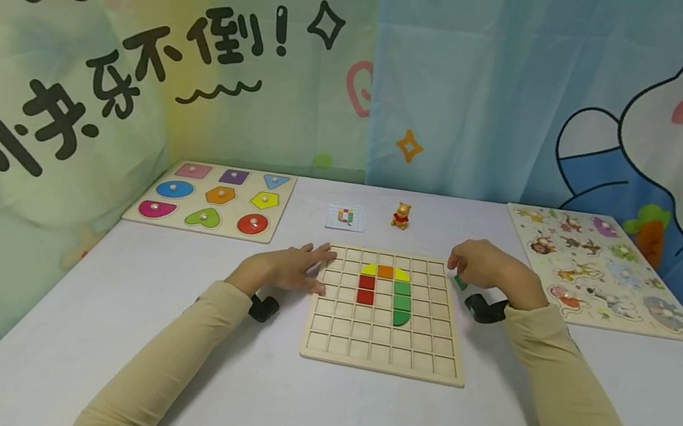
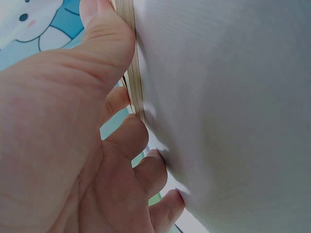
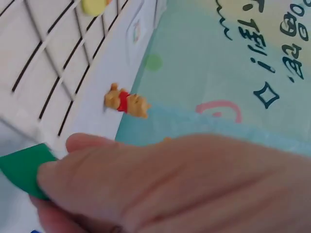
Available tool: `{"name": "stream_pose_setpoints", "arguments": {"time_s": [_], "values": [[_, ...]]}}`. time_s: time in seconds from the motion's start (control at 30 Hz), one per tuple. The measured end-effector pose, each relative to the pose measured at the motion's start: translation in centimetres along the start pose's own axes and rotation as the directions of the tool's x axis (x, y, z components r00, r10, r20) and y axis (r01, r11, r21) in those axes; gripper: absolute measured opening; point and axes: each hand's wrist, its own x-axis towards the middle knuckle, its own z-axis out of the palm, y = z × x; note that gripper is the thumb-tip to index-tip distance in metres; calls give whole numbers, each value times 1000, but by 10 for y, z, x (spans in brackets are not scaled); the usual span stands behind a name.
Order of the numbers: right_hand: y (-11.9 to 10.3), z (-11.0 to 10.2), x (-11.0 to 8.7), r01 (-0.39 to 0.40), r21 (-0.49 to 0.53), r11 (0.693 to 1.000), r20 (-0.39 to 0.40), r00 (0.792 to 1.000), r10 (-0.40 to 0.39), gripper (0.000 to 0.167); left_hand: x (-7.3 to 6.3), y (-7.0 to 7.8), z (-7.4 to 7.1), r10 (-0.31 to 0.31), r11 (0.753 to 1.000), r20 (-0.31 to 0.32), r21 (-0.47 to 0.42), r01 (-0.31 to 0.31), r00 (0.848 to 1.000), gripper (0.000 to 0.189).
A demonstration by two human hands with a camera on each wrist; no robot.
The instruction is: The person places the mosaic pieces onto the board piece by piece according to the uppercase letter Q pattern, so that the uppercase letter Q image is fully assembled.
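A wooden grid board lies on the white table. On it, yellow, orange, red and green tiles form an arch open at the bottom; the lowest right tile is a green one with a rounded corner. My left hand rests at the board's left edge, thumb and fingers spread along it; the left wrist view shows them against the board's side. Just off the board's right edge, my right hand pinches a green tile with a curved side between thumb and fingers.
Behind the board lie a small picture card and a bear figurine. A shape puzzle board is at the back left, an animal puzzle board at the back right. A printed curtain hangs behind the table.
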Motion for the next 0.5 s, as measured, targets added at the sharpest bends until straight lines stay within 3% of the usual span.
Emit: {"name": "stream_pose_setpoints", "arguments": {"time_s": [0.2,0.5], "values": [[-19,-2,-1,79,-28,997,-63,995,-80,16,0,0,1,-8,1000,-1,-2,8,1000,81],[-48,3,-3,186,105,977,-78,981,-179,17,1,-1,0,-5,1000,-1,-4,5,1000,81]]}}
